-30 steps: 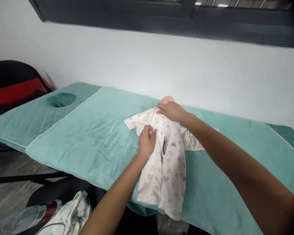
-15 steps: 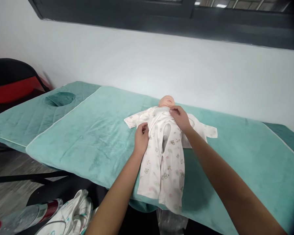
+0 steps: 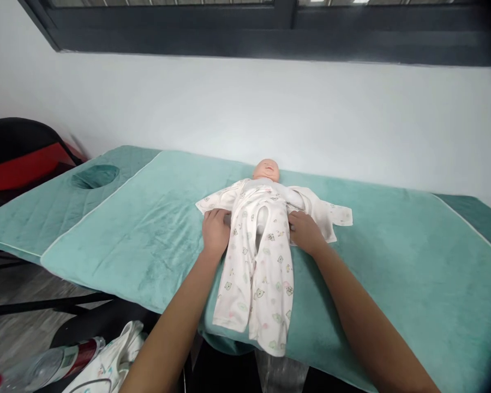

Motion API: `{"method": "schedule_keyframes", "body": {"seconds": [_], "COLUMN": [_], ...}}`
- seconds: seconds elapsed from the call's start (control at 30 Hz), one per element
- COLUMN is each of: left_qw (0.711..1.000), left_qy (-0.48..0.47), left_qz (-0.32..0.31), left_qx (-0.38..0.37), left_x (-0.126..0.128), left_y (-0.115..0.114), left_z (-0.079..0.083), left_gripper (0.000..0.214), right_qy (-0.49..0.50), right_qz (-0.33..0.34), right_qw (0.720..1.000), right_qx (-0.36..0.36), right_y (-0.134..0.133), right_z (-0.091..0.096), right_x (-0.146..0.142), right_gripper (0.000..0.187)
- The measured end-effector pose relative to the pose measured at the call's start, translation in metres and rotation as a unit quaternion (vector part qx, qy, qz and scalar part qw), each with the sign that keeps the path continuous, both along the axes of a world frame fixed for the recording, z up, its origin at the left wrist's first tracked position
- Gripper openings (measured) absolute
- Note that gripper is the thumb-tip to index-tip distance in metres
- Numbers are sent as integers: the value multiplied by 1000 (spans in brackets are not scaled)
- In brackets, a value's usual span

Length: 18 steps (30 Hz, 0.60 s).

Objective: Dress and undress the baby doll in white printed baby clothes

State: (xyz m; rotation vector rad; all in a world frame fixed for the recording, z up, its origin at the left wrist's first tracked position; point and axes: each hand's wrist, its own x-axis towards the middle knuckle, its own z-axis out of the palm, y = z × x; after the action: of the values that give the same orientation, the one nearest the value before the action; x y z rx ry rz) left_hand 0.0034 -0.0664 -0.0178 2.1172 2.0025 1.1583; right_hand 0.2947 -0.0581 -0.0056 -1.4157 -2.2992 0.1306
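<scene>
A baby doll (image 3: 267, 170) lies on its back on the teal padded bed (image 3: 147, 229), head toward the wall. White patterned baby trousers (image 3: 272, 267) lie over its lower body, legs extending toward me, with an open crotch slit. A white baby jacket (image 3: 319, 210) is spread open beneath it, sleeves out to both sides. At the jacket's lower left edge, my left hand (image 3: 216, 232) has its fingers curled on the cloth. My right hand (image 3: 306, 232) is closed beside the trousers' right edge, against the jacket; what its fingertips pinch is hidden.
A face hole (image 3: 96, 176) is in the bed's left section. Lower left, a plastic bottle (image 3: 49, 365) and a bundled printed cloth (image 3: 110, 360) lie on a black seat. A black and red chair (image 3: 24, 164) stands far left; a white wall (image 3: 229, 103) backs the bed.
My right hand has come down from the doll's chest to the right side of the trousers. My left hand has shifted slightly outward to the jacket's edge. The view has moved a little.
</scene>
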Motion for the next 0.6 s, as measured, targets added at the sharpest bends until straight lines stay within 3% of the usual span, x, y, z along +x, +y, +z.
{"method": "schedule_keyframes", "body": {"seconds": [0.07,0.17,0.3,0.47,0.6], "left_qw": [999,991,976,970,964], "left_qy": [35,90,87,45,70], "left_qz": [-13,-97,-199,-238,-254], "left_qx": [-11,-10,-3,-9,-37], "left_x": [1,3,4,4,7], "left_y": [-8,-17,-16,-12,-18], "left_z": [1,1,-4,-8,-4], "left_gripper": [31,30,31,30,25], "right_qy": [-40,-39,-44,-13,90], "right_qz": [40,93,86,50,142], "right_qw": [998,995,994,997,986], "right_qx": [10,20,50,53,12], "right_y": [-12,-28,-39,-40,-46], "right_z": [2,2,0,0,-1], "right_x": [3,6,1,-12,-7], "right_gripper": [11,18,23,25,20]}}
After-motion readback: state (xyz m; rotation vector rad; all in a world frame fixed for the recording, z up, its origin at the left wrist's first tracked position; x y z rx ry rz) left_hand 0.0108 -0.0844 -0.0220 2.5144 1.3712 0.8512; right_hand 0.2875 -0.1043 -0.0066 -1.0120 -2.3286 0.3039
